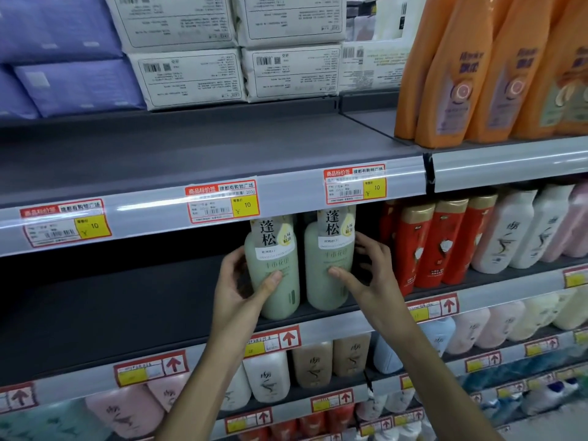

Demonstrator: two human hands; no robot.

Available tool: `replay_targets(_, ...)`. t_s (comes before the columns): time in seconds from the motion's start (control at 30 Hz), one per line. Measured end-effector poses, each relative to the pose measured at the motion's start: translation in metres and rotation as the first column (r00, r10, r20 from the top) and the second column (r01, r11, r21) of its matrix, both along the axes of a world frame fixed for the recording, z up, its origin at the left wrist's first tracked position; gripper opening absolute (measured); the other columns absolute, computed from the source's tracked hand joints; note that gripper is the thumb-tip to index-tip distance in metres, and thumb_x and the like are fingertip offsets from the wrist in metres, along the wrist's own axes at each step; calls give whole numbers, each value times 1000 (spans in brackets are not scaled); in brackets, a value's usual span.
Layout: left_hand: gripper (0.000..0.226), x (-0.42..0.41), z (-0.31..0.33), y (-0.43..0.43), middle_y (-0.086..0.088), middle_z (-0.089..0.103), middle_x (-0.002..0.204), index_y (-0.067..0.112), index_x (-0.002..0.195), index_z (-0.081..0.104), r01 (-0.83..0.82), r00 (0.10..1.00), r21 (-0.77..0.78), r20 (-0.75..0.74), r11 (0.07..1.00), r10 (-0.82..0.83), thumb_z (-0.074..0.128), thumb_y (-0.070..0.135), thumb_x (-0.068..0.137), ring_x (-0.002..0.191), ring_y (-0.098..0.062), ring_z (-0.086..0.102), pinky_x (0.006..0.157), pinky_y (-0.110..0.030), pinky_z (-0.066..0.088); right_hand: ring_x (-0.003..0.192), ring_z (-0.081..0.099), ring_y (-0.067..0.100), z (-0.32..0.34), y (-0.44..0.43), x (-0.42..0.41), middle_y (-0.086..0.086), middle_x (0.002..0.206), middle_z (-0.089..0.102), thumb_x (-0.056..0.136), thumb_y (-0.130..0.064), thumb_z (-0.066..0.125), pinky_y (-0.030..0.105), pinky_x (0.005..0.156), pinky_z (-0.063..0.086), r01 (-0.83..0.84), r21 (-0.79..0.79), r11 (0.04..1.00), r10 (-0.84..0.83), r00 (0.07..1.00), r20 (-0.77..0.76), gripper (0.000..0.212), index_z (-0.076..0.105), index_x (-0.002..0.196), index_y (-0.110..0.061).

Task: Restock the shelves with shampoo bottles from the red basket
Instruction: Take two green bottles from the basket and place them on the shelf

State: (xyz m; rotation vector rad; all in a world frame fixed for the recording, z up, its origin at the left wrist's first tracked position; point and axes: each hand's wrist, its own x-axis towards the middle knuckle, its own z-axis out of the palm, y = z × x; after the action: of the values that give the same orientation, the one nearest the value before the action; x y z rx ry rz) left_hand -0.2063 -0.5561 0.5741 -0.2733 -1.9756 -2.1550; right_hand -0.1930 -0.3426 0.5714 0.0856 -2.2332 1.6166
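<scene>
Fingers point(234, 258) of left hand point(238, 288) are curled behind left green shampoo bottle point(280, 303), thumb laid on its front. Right green shampoo bottle point(324, 291) is gripped by right hand point(372, 278), fingers point(369, 246) spread. Both bottles are stood on dark shelf point(127, 297), just left of red bottles point(426, 243). Two are judged placed; the long stretch farther left is unfilled. Red basket is not seen. Caps are overhung by price rail point(286, 202); red bottles crowd the right hand.

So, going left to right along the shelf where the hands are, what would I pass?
dark shelf → left hand → left green bottle → right green bottle → right hand → red bottles → white bottles → pink bottle
</scene>
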Motion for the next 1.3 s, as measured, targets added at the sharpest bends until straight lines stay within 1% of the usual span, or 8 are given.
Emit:
replay_targets(0.13,101,-4,-1,0,19,52,143,44,152,18,81,991,-98,111,992,-70,83,45,75,129,1,52,104,-29,47,143,31,5,-16,-10,-1,-9,156,27,72,-56,74,36,118,34,-33,-50,998,36,997,69,107,16,156,-25)
replay_targets(0.23,84,-4,2,7,22,63,129,37,150,31,135,984,-107,135,985,-120,74,39,78,118,5,60,100,-27,51,144,35,8,-23,-20,-8,-5,157,32,77,-32,83,41,116,39,-115,-123,986,128,987,102,117,-2,158,-26)
replay_targets(0.33,64,-2,2,14,20,68,122,33,143,44,127,988,-92,99,988,-118,71,31,85,115,1,64,96,-28,53,135,45,4,-27,-26,-13,-7,148,45,79,-13,82,34,109,46,-104,-157,982,119,989,88,110,6,158,-26)
replay_targets(0.57,63,-1,-2,18,12,69,126,31,142,46,105,991,-35,81,994,-102,70,30,84,117,-5,65,91,-28,57,122,51,-8,-29,-27,-14,-12,136,52,81,-7,79,9,90,48,-96,-171,981,109,992,63,91,24,151,-26)
replay_targets(0.87,63,-2,-7,28,18,69,123,29,145,44,63,997,-15,55,998,-62,68,27,87,115,-1,65,82,-15,54,130,46,-2,-29,-24,-19,-7,140,47,81,-8,80,7,95,45,-96,-119,988,101,994,40,93,21,151,-25)
replay_targets(1.07,59,-6,-9,31,18,69,124,29,146,43,65,997,-12,46,998,-64,66,21,92,115,-2,64,84,-17,55,127,46,-3,-31,-20,-25,-6,138,47,82,-9,80,10,96,46,-101,-96,990,105,994,39,90,22,149,-24)
replay_targets(1.17,61,-10,-7,33,17,68,125,30,146,43,82,996,-16,47,997,-81,67,26,90,116,-3,64,85,-18,55,129,47,3,-32,-18,-29,-3,138,48,81,-7,80,8,94,45,-92,-97,991,96,995,36,88,23,147,-24)
replay_targets(1.3,66,-14,-8,33,16,67,127,32,146,41,94,995,-15,39,995,-93,69,31,86,116,-2,64,86,-18,55,131,46,4,-32,-17,-30,-3,140,47,79,-10,82,14,100,46,-93,-96,991,97,995,36,91,22,147,-26)
